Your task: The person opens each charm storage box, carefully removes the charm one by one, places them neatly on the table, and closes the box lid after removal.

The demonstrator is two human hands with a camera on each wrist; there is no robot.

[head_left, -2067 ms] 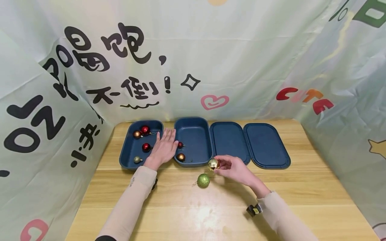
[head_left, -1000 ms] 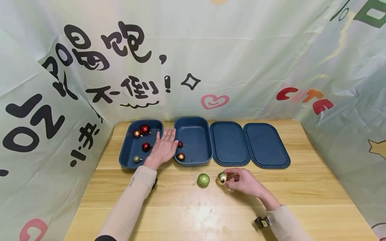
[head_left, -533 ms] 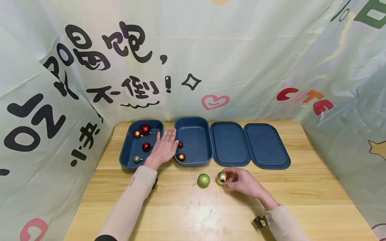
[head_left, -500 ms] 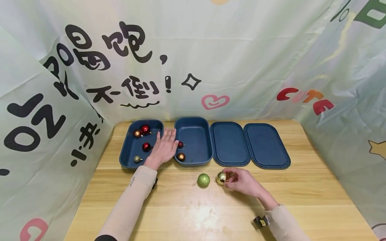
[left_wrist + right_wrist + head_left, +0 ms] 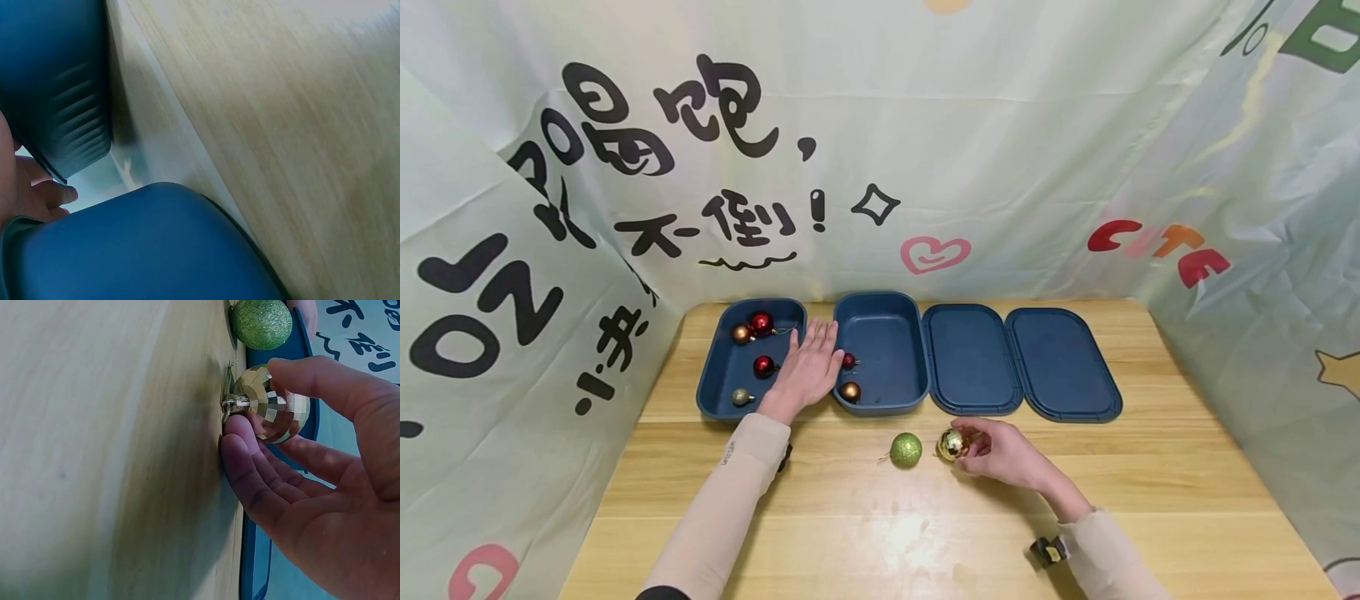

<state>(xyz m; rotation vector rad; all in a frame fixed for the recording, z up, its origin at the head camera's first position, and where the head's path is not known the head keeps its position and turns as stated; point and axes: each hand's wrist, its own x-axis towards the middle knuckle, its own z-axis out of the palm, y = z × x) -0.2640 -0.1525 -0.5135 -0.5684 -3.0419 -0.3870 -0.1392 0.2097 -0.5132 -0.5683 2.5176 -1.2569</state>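
My right hand [image 5: 1003,452] holds a shiny gold faceted Christmas ball [image 5: 265,403] between thumb and fingers, low over the wooden table. Its cap and loop face the tabletop in the right wrist view. Just left of it a glittery green Christmas ball [image 5: 906,450] lies on the table. My left hand [image 5: 807,367] rests with straight fingers across the gap between the left blue box [image 5: 709,367] and the second blue box [image 5: 917,333]. Red, copper and pale gold balls lie in the left box; a dark red ball [image 5: 848,360] and a copper ball [image 5: 850,392] lie in the second.
Two flat blue lids [image 5: 973,358] lie side by side right of the boxes, at the back of the table [image 5: 865,533]. Printed cloth walls [image 5: 1015,167] enclose the table at the back and sides.
Since the oldest frame, my right hand has carried the gold ball from the second box's front right corner rightward and nearer. Over the last half second it barely moves. My left hand stays put.
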